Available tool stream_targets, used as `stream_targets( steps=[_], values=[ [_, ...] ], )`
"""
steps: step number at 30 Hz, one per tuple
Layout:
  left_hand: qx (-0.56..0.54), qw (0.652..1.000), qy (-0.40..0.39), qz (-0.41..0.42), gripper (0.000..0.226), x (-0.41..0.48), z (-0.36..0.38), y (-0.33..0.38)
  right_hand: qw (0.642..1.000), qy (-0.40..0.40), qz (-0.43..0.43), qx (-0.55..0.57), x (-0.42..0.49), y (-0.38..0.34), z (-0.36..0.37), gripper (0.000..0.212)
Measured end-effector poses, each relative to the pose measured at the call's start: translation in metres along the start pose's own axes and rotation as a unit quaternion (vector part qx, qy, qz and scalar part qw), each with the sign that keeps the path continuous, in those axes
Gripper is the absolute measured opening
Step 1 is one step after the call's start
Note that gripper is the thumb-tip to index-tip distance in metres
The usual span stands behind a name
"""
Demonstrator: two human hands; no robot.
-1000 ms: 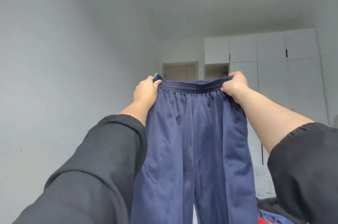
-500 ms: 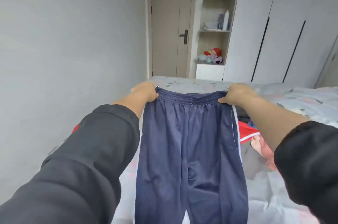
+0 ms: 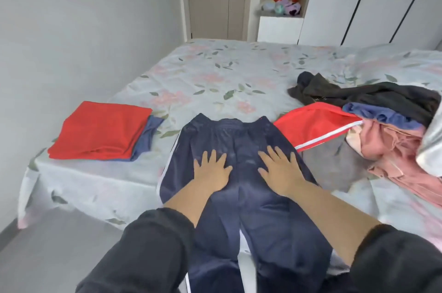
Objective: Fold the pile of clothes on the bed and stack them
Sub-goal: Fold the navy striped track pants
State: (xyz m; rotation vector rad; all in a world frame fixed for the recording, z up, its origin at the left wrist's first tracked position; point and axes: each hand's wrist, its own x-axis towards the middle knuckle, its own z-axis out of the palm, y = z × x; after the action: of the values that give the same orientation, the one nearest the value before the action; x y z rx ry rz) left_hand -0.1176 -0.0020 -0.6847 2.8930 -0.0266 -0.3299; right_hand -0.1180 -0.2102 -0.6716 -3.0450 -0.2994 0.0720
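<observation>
Half a second ago both hands held the navy trousers [image 3: 239, 173] up by the waistband; now the trousers lie flat on the bed [image 3: 215, 72], waistband away from the person, legs hanging over the near edge. Left hand [image 3: 212, 170] and right hand [image 3: 281, 169] rest palm-down on the trousers below the waistband, fingers spread, grasping nothing. To the left lies a folded stack [image 3: 100, 130], red on top of blue. To the right, touching the trousers, sits the unfolded pile [image 3: 373, 120]: red, dark, blue and pink garments.
</observation>
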Motion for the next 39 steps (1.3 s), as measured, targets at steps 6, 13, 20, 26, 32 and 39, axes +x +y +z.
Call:
stream_targets(
  steps=[6,13,20,26,32,39],
  values=[
    [0.013,0.988,0.148,-0.03,0.051,-0.029,0.015,-0.035,0.999,0.04,0.032,0.003,-0.023,0.011,0.038,0.054],
    [-0.076,0.956,0.185,-0.215,0.064,-0.048,-0.01,-0.071,0.993,0.09,0.058,0.047,-0.033,0.004,0.035,0.051],
    [-0.351,0.901,0.174,-0.188,0.018,-0.058,-0.031,-0.068,0.992,0.076,0.076,0.063,-0.051,-0.015,0.025,0.052],
    [-0.592,0.789,0.159,-0.048,0.022,-0.073,-0.054,0.018,0.859,0.073,0.166,0.479,-0.051,0.0,0.003,0.042],
    [-0.483,0.824,-0.249,0.161,0.064,-0.076,-0.04,0.082,0.572,0.046,0.217,0.789,-0.047,0.04,-0.011,0.044],
    [-0.481,0.867,-0.026,0.125,0.071,-0.046,-0.028,0.066,0.775,0.02,0.189,0.602,-0.048,0.032,-0.013,0.035]
  ],
)
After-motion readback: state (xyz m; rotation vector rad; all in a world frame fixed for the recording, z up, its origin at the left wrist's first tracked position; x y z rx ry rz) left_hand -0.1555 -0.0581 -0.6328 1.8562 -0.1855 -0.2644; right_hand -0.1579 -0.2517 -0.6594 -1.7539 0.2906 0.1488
